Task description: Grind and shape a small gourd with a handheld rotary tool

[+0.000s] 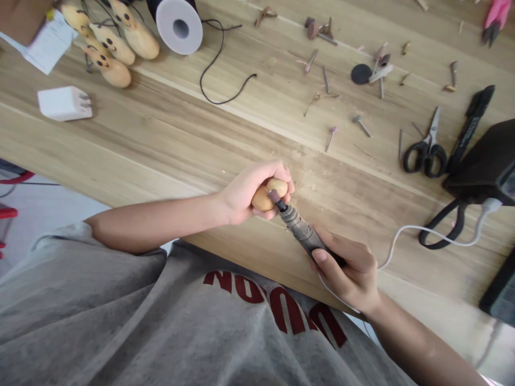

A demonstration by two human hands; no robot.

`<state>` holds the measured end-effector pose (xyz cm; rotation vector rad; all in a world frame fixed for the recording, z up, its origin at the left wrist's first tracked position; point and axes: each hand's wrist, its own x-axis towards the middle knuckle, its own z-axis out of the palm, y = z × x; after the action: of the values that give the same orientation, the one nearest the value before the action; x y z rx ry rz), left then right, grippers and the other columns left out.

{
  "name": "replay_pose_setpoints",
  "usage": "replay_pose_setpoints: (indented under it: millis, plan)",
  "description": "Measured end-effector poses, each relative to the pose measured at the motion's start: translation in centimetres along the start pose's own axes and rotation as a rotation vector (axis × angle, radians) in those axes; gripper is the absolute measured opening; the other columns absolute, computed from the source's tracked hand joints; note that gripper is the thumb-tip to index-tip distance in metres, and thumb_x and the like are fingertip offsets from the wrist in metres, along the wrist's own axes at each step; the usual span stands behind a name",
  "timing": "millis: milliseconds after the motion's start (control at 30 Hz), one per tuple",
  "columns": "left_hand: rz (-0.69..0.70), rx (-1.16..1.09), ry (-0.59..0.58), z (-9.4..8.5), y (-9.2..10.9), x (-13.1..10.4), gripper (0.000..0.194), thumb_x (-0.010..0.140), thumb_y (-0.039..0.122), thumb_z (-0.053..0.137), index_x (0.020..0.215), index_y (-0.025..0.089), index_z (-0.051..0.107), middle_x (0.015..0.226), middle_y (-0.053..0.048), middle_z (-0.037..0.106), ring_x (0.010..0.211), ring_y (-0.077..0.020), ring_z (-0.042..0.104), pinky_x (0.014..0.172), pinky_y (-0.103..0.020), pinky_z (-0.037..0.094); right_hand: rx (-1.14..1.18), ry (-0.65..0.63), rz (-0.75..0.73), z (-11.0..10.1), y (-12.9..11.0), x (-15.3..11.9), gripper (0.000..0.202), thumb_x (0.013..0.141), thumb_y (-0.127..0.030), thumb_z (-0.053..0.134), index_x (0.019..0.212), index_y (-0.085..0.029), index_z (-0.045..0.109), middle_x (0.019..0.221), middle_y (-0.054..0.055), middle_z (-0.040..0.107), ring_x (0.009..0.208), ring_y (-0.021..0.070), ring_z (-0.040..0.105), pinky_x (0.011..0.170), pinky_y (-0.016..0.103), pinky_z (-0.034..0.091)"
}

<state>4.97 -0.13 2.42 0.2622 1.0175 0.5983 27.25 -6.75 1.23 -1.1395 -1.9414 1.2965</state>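
Note:
My left hand [245, 190] is wrapped round a small pale gourd [262, 199] with two rounded bulges. Its fingers curl behind the gourd, so part of it is hidden. In my right hand [350, 268] is a grey rotary tool [300, 228], gripped by its dark rear body. A brownish cylindrical grinding bit [273, 195] at the tool's tip touches or nearly touches the gourd around its waist. Pale dust [309, 179] lies on the wooden table [161, 139] just beyond my hands.
Several gourds with drawn faces [115, 72] lie at the back left, near a cord spool [179, 27] and a white plug adapter [64, 103]. Loose rotary bits [332, 138] are scattered behind my hands. Scissors [426, 153], a black marker [470, 128] and a black box [483, 161] with a white cable [426, 228] are at right.

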Motion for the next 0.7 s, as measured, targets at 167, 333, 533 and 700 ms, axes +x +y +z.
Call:
replay_pose_setpoints:
  millis: [167, 333, 533, 700]
  plan:
    - [0.048, 0.0, -0.023, -0.03, -0.13, -0.01, 0.025, 0.081, 0.017, 0.044, 0.056, 0.016, 0.047, 0.05, 0.001, 0.051, 0.028, -0.0071, 0.044, 0.028, -0.019, 0.023, -0.012, 0.02, 0.028, 0.01, 0.14, -0.1, 0.031, 0.099, -0.027, 0.055, 0.118, -0.013, 0.075, 0.058, -0.001, 0.061, 0.048, 0.0105, 0.053, 0.047, 0.022, 0.043]
    - [0.01, -0.014, 0.007, 0.04, -0.13, -0.02, 0.027, 0.082, 0.019, 0.047, 0.055, 0.017, 0.044, 0.051, 0.001, 0.052, 0.031, -0.0064, 0.044, 0.028, -0.018, 0.023, -0.002, 0.002, -0.017, 0.02, 0.27, -0.19, 0.031, 0.098, -0.026, 0.056, 0.121, -0.015, 0.073, 0.057, -0.001, 0.06, 0.047, 0.011, 0.052, 0.046, 0.023, 0.043]
    - [0.013, -0.012, 0.011, 0.19, -0.03, -0.01, 0.031, 0.086, 0.016, 0.041, 0.055, 0.017, 0.045, 0.051, 0.001, 0.051, 0.029, -0.0073, 0.045, 0.028, -0.018, 0.022, -0.023, 0.005, -0.018, 0.02, 0.4, -0.26, 0.031, 0.098, -0.026, 0.056, 0.122, -0.014, 0.073, 0.061, -0.001, 0.062, 0.05, 0.0099, 0.056, 0.048, 0.021, 0.044]
    - [0.019, -0.025, 0.016, 0.16, -0.09, 0.03, 0.032, 0.085, 0.02, 0.048, 0.053, 0.017, 0.044, 0.051, 0.001, 0.05, 0.027, -0.0068, 0.043, 0.029, -0.019, 0.018, -0.029, 0.011, 0.009, 0.03, 0.33, -0.26, 0.03, 0.099, -0.025, 0.055, 0.121, -0.015, 0.072, 0.058, -0.002, 0.06, 0.047, 0.0092, 0.053, 0.046, 0.021, 0.042]
